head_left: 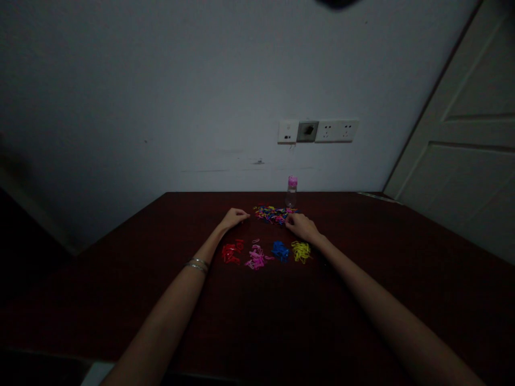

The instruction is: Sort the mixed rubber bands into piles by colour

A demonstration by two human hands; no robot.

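Note:
A mixed pile of small coloured paper clips (270, 214) lies toward the back of the dark red table. My right hand (302, 226) rests at the pile's right edge, its fingers curled and pinched down among the clips; what they grip is hidden. To the left of the pile, my left hand (234, 219) is closed with thumb and fingertips together, and anything between them is too small to make out. Nearer to me are sorted heaps: red clips (230, 253), pink clips (258, 258), blue clips (280, 251) and yellow clips (301, 251).
Behind the mixed pile stands a clear bottle (291, 197) with a pink cap. The wall behind the table (346, 311) carries a row of sockets (337, 131). A pale panelled door (466, 134) is at the right.

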